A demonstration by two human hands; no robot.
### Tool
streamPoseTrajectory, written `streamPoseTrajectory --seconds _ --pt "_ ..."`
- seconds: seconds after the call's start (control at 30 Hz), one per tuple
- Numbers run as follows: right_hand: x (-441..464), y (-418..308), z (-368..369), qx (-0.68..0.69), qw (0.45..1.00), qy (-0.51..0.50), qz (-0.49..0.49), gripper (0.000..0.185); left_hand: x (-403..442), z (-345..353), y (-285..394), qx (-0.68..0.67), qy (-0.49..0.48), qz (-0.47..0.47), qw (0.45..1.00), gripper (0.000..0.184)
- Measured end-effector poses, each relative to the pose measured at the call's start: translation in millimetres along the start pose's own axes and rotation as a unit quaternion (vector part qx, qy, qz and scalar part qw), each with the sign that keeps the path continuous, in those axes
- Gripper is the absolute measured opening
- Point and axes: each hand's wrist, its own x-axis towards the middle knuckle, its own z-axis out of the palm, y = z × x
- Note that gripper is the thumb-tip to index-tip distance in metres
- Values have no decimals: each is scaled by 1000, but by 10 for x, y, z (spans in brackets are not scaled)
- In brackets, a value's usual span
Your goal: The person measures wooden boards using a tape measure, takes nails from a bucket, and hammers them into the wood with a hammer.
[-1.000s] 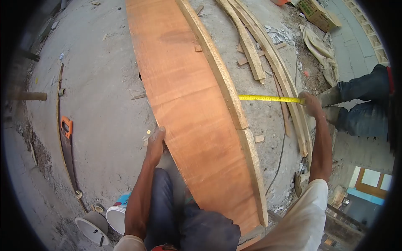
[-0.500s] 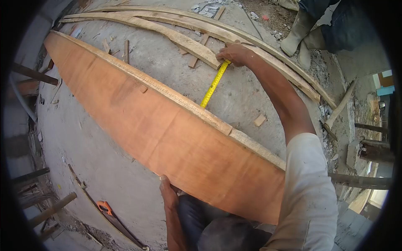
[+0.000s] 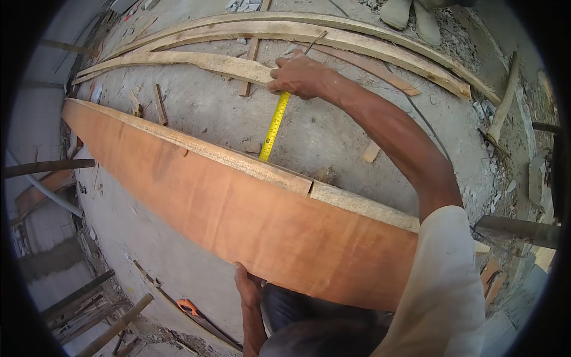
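Across a grey concrete floor [image 3: 178, 256], dusty and strewn with wood scraps, lies a long reddish-brown panel [image 3: 238, 220], its upper edge lined with two pale wooden strips [image 3: 226, 159] (a narrow gap shows where they meet). Beyond it, long curved timbers [image 3: 309, 34] sweep across the floor, and a pair of pale boots [image 3: 427, 25] stands by the rubble at the far side. Bare poles [image 3: 122, 326] jut in at the lower left, near an orange-handled saw [image 3: 188, 307].

The right arm reaches forward over the panel, elbow bent, forearm slanting back to the left. Its hand, the right hand [image 3: 300, 76], has its fingers curled together on the yellow tape measure [image 3: 274, 126], which runs down to the strips' edge. It is just beside the end of a shorter timber [image 3: 208, 62]; whether they touch, I can't tell. The left hand [image 3: 247, 287] is upright at the panel's lower edge, touching it; its fingers seem partly hidden beneath (poorly lit there), so I cannot tell how far they close.
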Motion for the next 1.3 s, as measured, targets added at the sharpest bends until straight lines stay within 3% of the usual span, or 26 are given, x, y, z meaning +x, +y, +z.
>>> streamPoseTrajectory --seconds 0.23,0.33,0.43,0.5,0.53,0.57,0.63,0.67,0.7,0.9,1.03,1.1,1.3 --pt "-191 -68 169 65 993 86 36 12 17 -40 -39 -10 4 -24 1000 69" --pt "-179 -59 198 59 993 91 40 10 50 -122 -95 -18 -46 -21 999 69" --pt "-160 -73 232 69 991 98 51 10 9 145 -90 -16 20 -1 1000 70" --pt "-178 -78 225 68 991 103 52 10 14 369 -71 -103 125 13 987 72" --pt "-186 -79 219 66 991 105 54 10 122 73 -193 -103 127 16 986 72" --pt "-187 -82 217 66 991 108 53 10 318 -463 -416 -234 -115 -1 965 74" --pt "-196 -79 232 71 989 123 52 9 330 -320 -327 -345 -347 -17 872 76" --pt "-192 -78 238 73 988 124 52 9 291 -86 -302 -270 -180 42 945 77" --pt "-189 -81 242 63 988 127 57 8 240 158 -214 -185 -5 100 978 79" --pt "-198 -104 223 43 988 134 62 8 443 19 -194 -229 -66 86 967 80" --pt "-163 -104 226 45 989 125 63 8 462 -7 -204 -228 -51 74 969 77" --pt "-149 -107 227 36 989 127 65 8 541 -144 -282 -267 -33 12 963 74" --pt "-168 -119 215 38 988 135 69 8 586 -251 -378 -252 -16 33 967 74"
